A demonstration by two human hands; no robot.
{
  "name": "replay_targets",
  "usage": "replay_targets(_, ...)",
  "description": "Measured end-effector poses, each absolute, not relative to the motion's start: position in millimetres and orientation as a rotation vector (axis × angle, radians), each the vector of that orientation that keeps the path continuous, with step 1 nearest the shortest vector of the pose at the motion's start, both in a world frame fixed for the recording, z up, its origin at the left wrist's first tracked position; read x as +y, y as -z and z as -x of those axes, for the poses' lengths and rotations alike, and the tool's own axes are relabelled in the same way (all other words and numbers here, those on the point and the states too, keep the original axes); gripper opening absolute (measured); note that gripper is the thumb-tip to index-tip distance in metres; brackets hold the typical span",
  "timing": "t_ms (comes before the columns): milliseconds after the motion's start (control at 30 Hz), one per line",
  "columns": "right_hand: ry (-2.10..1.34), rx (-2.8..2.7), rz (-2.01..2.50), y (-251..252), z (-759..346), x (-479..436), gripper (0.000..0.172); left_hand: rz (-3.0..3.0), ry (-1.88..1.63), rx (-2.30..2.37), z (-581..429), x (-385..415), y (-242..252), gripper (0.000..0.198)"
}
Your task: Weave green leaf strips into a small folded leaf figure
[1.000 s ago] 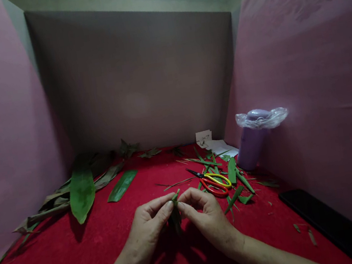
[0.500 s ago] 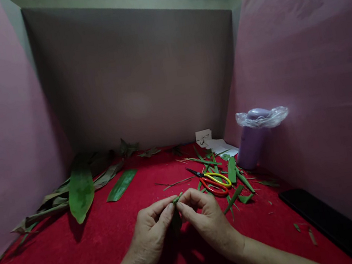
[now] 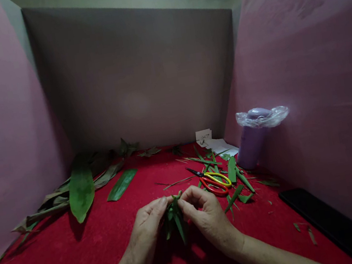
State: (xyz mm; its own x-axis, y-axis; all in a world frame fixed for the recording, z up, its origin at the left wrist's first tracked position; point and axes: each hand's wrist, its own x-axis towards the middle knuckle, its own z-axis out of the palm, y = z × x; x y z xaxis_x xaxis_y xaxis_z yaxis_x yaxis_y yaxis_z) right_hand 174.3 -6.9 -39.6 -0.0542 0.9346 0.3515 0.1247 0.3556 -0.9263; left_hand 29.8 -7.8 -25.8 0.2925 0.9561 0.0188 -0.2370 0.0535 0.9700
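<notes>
Between my two hands hangs a small bundle of folded green leaf strips (image 3: 176, 222), its pointed ends drooping toward me. My left hand (image 3: 149, 222) grips its left side near the top, thumb laid along the forefinger. On the other side, my right hand (image 3: 205, 212) pinches the upper end between thumb and forefinger. Just beyond the right hand lie scissors (image 3: 216, 180) with one red and one yellow handle, blades pointing away to the left. Cut leaf pieces (image 3: 232, 170) are scattered around them on the red cloth (image 3: 93, 263).
Broad leaves (image 3: 81, 193) and dry ones are piled at the left, with a cut leaf section (image 3: 122, 185) beside them. A purple bottle (image 3: 252, 146) under clear plastic stands at the right, near white paper (image 3: 221, 147). A long black object (image 3: 328, 219) lies along the right wall.
My left thumb has shifted up and left, away from the front of the leaf bundle. More of its hanging strips now show. My right hand has hardly moved.
</notes>
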Motion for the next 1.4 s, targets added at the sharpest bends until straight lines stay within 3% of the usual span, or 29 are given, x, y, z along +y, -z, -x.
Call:
replay_targets(733, -0.910, -1.533, 0.899, 47, -176, -7, 0.014, -1.553, -1.264, 0.981, -31, -12, 27, 0.013)
replay_targets(1400, -0.596, -1.659, 1.005, 37, -179, -8, 0.004, -1.142, -1.260, 0.992, -29, -6, 22, 0.016)
